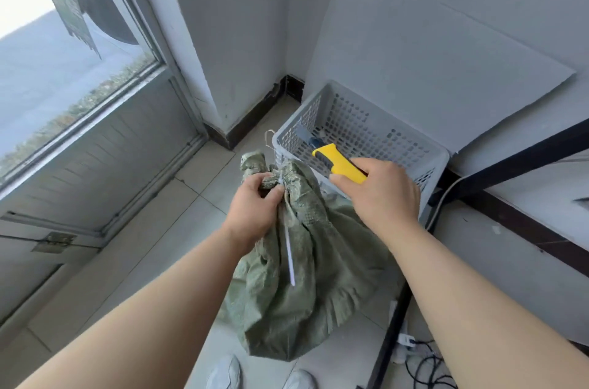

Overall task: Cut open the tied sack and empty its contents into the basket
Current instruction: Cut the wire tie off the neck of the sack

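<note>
- Left hand (255, 210) grips the tied neck of the green sack (306, 277) standing on the floor.
- Right hand (385, 194) clasps a yellow knife (338, 162), blade seemingly out.
- Grey basket (360, 133) sits just behind the sack.

The sack (296, 267) is coarse woven green fabric, the basket (360, 130) perforated grey plastic, the floor (149, 248) smooth tile.

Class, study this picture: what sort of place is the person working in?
Probably a bare storeroom or utility corner indoors: tiled floor, plain painted wall beside a large window, and loose cables on the floor.
</note>
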Motion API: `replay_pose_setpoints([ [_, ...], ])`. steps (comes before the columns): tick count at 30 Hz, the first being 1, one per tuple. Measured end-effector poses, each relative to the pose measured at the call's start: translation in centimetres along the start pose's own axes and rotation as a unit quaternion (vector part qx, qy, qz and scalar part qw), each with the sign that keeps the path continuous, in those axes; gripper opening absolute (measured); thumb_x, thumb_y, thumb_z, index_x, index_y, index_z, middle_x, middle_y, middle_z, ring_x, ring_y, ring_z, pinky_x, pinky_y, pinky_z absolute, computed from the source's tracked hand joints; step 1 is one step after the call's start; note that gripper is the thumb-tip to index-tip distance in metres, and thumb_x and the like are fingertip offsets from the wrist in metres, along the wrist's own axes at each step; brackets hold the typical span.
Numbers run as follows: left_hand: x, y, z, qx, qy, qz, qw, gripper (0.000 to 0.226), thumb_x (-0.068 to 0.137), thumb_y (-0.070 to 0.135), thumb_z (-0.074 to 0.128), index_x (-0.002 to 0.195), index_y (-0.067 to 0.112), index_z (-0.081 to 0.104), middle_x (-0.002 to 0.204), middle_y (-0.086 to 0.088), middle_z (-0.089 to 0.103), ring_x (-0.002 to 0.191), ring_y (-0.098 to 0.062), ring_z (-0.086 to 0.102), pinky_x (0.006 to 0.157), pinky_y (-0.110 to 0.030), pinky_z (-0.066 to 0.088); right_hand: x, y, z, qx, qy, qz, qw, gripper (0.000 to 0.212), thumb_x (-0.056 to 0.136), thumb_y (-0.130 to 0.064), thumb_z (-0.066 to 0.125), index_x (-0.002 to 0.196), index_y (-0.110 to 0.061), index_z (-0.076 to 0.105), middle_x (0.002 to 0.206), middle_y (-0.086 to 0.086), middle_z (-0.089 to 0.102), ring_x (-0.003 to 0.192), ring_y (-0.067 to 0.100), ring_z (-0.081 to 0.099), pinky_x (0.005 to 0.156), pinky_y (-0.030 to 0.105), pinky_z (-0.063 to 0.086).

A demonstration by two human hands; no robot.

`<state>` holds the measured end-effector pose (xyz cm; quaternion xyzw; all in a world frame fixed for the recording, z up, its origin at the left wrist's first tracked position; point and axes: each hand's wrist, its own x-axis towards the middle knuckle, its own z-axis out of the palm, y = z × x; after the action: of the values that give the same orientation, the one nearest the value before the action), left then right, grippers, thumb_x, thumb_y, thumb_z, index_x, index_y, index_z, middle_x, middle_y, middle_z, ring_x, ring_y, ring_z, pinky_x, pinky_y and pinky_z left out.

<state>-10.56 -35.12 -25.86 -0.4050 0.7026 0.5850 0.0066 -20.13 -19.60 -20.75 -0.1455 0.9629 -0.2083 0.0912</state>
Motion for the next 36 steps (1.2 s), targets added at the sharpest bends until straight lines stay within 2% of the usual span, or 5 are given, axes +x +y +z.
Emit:
replay_pose_setpoints([
  [17,1.0,1.0,-4.3,-0.105,-0.029,0.027,0.994,0.041,0.094,0.014,0.054,0.129,0.034,0.046,0.077,-0.017,0.058,0.068,-0.029,0.058,0.069,-0.051,0.056,0.0,-3.6,3.5,0.382,-0.13,0.158,0.901,0.039,0.065,-0.034,0.083,0.083,-0.02,0.052,0.07,-0.005,0.047,0.058,0.012,0.044,0.06,0.031,0.038],
  [22,0.8,1.3,-5.6,-0.142,-0.04,0.046,0.988,0.066,0.095,0.004,0.051,0.144,0.031,0.017,0.041,0.009,0.04,0.036,-0.007,0.039,0.038,-0.018,0.034,1.0,-6.4,5.6,0.406,-0.138,0.161,0.889,0.042,0.063,-0.029,0.084,0.088,-0.019,0.052,0.08,0.001,0.049,0.066,0.018,0.047,0.061,0.034,0.041],
  [26,1.8,0.4,-7.5,-0.164,0.006,0.014,0.986,0.097,0.089,0.012,0.065,0.151,0.033,-0.007,0.078,0.004,0.074,0.08,-0.015,0.072,0.079,-0.034,0.056,1.0,-7.4,6.4,0.404,-0.143,0.147,0.892,0.04,0.064,-0.024,0.084,0.092,-0.013,0.058,0.081,0.002,0.057,0.063,0.017,0.049,0.054,0.028,0.038],
  [29,2.7,-0.5,-8.9,-0.134,0.07,-0.033,0.988,0.093,0.086,0.018,0.069,0.153,0.017,0.005,0.092,-0.001,0.074,0.094,-0.021,0.07,0.093,-0.044,0.053,1.2,-8.1,6.7,0.388,-0.136,0.149,0.9,0.033,0.07,-0.022,0.081,0.088,-0.012,0.056,0.078,0.004,0.051,0.062,0.018,0.044,0.055,0.029,0.036],
  [36,3.5,-1.5,-13.4,-0.149,0.109,-0.053,0.981,0.015,0.094,0.018,0.059,0.095,0.005,0.066,0.072,-0.006,0.068,0.046,-0.01,0.062,0.044,-0.022,0.048,2.5,-8.6,7.3,0.358,-0.14,0.156,0.91,0.028,0.074,-0.018,0.078,0.079,-0.017,0.051,0.07,0.0,0.038,0.059,0.018,0.037,0.056,0.033,0.036],
])
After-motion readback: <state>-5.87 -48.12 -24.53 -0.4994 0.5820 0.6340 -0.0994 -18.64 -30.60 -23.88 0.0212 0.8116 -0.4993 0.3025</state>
